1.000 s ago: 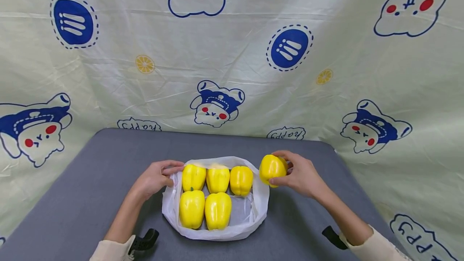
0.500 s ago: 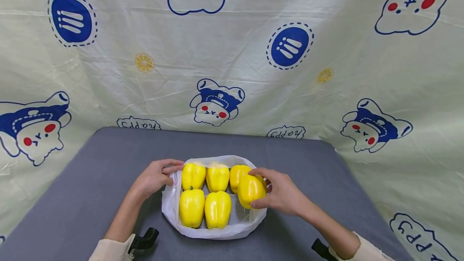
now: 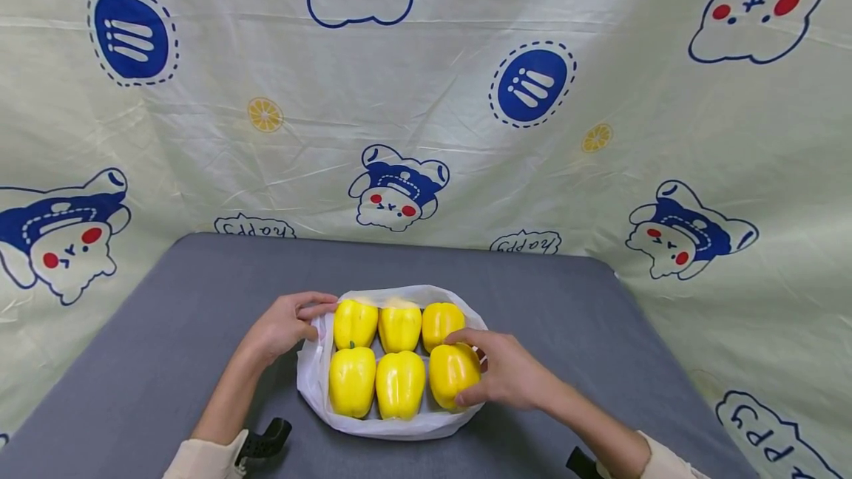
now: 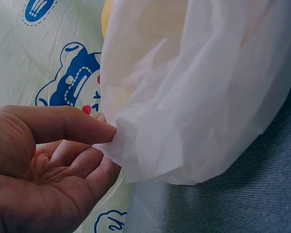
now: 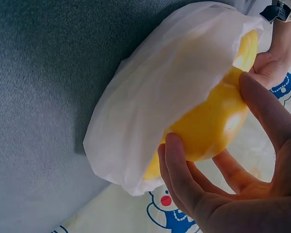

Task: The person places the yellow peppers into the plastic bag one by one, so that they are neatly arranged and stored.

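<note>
A white plastic bag (image 3: 386, 429) stands wide-mouthed on the table with several yellow bell peppers in two rows inside. At its left rim my left hand (image 3: 285, 325) pinches the thin plastic; in the left wrist view the thumb and fingers of the left hand (image 4: 63, 155) meet on a fold of the bag (image 4: 184, 107). My right hand (image 3: 509, 372) holds a yellow bell pepper (image 3: 452, 375) at the near right of the bag, thumb on the near side and fingers over the far side. The right wrist view shows this bell pepper (image 5: 211, 124) at the bag's opening. Its underside is hidden.
Beside the held one lie a middle front bell pepper (image 3: 400, 384) and, behind, a back right bell pepper (image 3: 442, 322). A grey cloth covers the table (image 3: 566, 294). A pale printed curtain (image 3: 459, 191) hangs beyond its far edge.
My right hand has carried the bell pepper from outside the bag's right rim, leftward and nearer, into the gap in the front row. The left hand has stayed at the rim.
</note>
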Demonstrator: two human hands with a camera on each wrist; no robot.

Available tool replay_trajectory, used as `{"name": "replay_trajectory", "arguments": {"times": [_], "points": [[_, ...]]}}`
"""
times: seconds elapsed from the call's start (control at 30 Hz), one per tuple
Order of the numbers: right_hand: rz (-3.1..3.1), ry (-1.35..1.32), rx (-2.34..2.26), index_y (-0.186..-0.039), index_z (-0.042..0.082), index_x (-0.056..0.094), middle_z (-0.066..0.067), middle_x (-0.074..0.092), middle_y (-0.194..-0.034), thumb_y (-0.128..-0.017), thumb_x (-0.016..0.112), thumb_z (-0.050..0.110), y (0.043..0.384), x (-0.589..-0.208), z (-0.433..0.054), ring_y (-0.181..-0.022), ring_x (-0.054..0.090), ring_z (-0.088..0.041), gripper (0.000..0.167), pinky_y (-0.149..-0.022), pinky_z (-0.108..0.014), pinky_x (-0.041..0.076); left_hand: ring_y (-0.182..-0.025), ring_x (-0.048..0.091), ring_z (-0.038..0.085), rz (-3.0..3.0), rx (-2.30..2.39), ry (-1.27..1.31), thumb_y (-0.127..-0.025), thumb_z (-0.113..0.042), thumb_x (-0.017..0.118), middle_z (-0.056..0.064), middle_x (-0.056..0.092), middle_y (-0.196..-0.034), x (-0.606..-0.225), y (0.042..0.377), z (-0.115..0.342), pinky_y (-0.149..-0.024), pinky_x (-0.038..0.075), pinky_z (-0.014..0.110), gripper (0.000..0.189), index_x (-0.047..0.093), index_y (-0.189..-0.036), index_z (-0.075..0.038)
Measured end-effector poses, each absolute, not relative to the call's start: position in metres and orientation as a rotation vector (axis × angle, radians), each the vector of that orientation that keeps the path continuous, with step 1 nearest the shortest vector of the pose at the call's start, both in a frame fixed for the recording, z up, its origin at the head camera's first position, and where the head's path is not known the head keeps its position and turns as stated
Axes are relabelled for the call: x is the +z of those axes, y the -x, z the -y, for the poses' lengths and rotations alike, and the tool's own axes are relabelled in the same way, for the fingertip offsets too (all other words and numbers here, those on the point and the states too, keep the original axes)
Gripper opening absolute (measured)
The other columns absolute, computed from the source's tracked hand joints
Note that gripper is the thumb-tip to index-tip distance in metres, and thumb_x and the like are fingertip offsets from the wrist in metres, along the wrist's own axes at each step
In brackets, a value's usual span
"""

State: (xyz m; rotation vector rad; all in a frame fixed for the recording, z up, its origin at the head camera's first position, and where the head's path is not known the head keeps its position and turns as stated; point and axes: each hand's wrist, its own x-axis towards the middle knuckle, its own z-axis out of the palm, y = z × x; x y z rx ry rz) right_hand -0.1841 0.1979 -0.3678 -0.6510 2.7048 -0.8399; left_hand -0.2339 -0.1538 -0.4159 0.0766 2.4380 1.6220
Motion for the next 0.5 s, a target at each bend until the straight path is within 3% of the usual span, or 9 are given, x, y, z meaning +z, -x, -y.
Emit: {"name": "replay_trajectory", "arguments": {"times": [0.17,0.3,0.5], "points": [[-2.697,0.703,-0.818,-0.129,0.017,0.065,0.001,0.068,-0.12,-0.066,0.093,0.025,0.185,-0.374,-0.198,-0.095,0.058,-0.018,0.068,-0.081,-0.038,0.052,-0.139,0.049,0.039,-2.439,1.626,-0.077,-0.08,0.014,0.058,0.016,0.064,-0.138,-0.416,0.234,0.154,-0.091,0.051,0.033,0.06,0.061,-0.138,-0.003],[-2.712,0.731,-0.802,-0.129,0.016,0.065,0.002,0.068,-0.118,-0.066,0.093,0.025,0.186,-0.379,-0.198,-0.093,0.058,-0.017,0.069,-0.079,-0.034,0.051,-0.139,0.049,0.039,-2.441,1.627,-0.084,-0.08,0.014,0.058,0.016,0.064,-0.138,-0.416,0.234,0.155,-0.089,0.05,0.032,0.06,0.061,-0.137,-0.003],[-2.726,0.706,-0.804,-0.129,0.014,0.065,0.0,0.068,-0.122,-0.065,0.093,0.022,0.187,-0.384,-0.195,-0.095,0.057,-0.018,0.07,-0.082,-0.04,0.05,-0.139,0.049,0.039,-2.445,1.625,-0.085,-0.08,0.014,0.058,0.016,0.064,-0.138,-0.416,0.234,0.154,-0.092,0.05,0.035,0.059,0.061,-0.137,-0.003]]}}
